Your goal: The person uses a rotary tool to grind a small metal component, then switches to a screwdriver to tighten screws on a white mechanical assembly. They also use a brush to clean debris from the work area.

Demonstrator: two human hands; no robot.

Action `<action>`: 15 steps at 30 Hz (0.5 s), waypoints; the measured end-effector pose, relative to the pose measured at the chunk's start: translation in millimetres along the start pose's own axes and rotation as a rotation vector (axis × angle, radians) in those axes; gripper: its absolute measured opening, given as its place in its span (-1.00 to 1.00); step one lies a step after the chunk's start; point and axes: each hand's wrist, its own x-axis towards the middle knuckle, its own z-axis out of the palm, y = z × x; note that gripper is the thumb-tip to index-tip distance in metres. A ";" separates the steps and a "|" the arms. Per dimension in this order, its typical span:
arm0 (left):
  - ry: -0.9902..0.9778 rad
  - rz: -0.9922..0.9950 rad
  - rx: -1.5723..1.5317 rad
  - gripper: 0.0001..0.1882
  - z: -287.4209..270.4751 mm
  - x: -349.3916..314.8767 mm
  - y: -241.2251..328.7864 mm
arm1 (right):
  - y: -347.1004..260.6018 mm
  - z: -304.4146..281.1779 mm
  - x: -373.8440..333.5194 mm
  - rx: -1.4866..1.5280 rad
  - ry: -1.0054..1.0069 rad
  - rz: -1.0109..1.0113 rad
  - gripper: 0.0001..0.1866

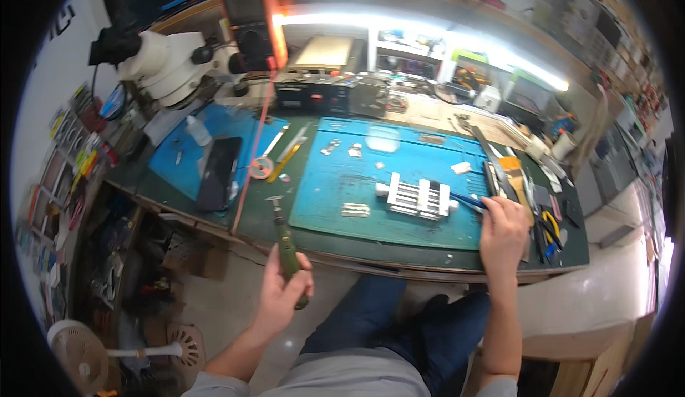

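My left hand [275,290] wraps the green tool [288,255]; my right hand [504,229] pinches the slim blue tool [469,201]. From here, I'd guide its tip gently beside the metal clamp [422,198]

The dark green worktop [564,253] carries a large blue mat [335,183] at its middle and a second blue mat [168,158] toward its left end. A yellow stick-shaped tool [289,160] lies between the mats. Yellow-and-blue pliers [551,229] lie near the front right corner.
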 end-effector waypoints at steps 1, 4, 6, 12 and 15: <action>-0.012 0.000 0.027 -0.27 4.4 2.4 1.0 | 2.8 0.4 3.6 -0.039 0.000 -0.018 -0.77; -0.024 -0.004 0.057 -0.24 2.8 0.5 4.8 | -1.7 4.0 9.8 -0.018 0.029 -0.053 -0.77; -0.056 -0.014 0.089 -0.24 -0.8 -1.9 6.0 | 7.9 5.8 10.8 0.054 0.005 -0.061 -0.74; -0.102 -0.001 0.033 -0.30 3.5 1.0 4.3 | 1.6 7.0 12.1 0.076 0.052 0.167 -0.73; -0.147 0.017 0.032 -0.30 6.0 4.4 1.0 | -7.6 8.1 9.8 0.054 0.108 0.134 -0.75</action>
